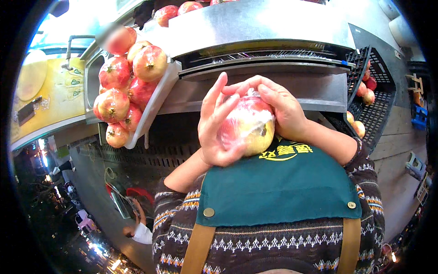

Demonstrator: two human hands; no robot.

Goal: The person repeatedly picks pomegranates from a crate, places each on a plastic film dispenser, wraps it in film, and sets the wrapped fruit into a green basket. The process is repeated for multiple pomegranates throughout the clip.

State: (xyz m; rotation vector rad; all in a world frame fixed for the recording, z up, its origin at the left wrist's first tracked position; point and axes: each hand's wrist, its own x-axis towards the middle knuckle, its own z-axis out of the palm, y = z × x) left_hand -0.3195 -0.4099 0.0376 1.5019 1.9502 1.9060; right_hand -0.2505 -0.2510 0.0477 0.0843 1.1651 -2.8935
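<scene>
A red and yellow pomegranate [253,128] in clear cling film is between my hands, in front of my chest. The film is bunched into a small twist [252,92] at its top. My left hand [217,126] cups its left side, with the palm against the fruit and the fingers raised and spread. Around its upper right side curves my right hand [285,106], its thumb and fingertips close to the bunched film. Just beyond the hands is a metal film dispenser [260,32], with a slot along its front and crinkled film [260,56] inside it.
At left, a white plastic tray [155,102] is heaped with film-wrapped pomegranates [114,101]. Beside it are a sink [92,82] and a yellow-topped counter [54,92]. Black plastic crates [381,82] with pomegranates stand at right. A person in white [142,234] is at lower left.
</scene>
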